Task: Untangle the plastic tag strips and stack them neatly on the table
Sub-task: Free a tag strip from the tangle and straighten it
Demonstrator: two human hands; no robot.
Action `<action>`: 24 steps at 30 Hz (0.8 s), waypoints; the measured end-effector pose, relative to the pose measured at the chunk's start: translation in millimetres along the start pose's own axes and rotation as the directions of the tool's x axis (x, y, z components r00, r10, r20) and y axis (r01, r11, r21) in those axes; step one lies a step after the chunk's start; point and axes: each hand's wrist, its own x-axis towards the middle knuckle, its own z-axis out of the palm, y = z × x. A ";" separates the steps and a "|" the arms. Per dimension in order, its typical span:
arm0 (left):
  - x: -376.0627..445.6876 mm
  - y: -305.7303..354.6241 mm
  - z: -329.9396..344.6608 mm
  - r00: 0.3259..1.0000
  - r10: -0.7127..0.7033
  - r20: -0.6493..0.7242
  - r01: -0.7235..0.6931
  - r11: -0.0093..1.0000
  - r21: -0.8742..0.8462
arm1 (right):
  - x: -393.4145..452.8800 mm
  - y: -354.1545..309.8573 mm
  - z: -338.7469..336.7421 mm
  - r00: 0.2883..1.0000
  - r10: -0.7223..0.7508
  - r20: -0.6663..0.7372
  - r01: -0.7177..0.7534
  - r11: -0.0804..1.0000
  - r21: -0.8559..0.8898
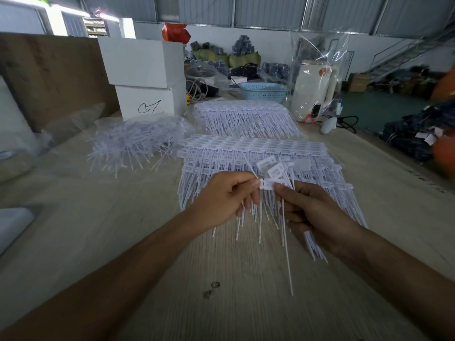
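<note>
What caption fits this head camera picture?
Both hands, left hand and right hand, pinch a tag strip above the neat stack on the table.

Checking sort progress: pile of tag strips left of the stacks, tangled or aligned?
Tangled: the loose pile of white plastic tag strips has tails pointing every way.

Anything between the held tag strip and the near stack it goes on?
Nothing visible. Both the left hand and right hand pinch the tag strip directly above the near stack, open air between them.
</note>
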 end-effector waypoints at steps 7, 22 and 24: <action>-0.4 -3.8 -1.6 1.000 -0.001 -0.012 0.000 0.997 -0.080 | 0.0 -0.4 -2.3 0.999 0.036 0.034 -0.037 0.998 0.047; 0.3 -10.6 8.0 0.990 -0.142 -0.004 0.121 0.856 -0.502 | -0.1 -1.9 -4.0 0.991 0.011 0.134 -0.021 0.997 0.075; 0.0 -11.0 8.9 0.986 -0.164 0.020 0.147 0.819 -0.555 | 0.3 -2.2 -3.9 0.989 0.003 0.145 -0.015 0.997 0.078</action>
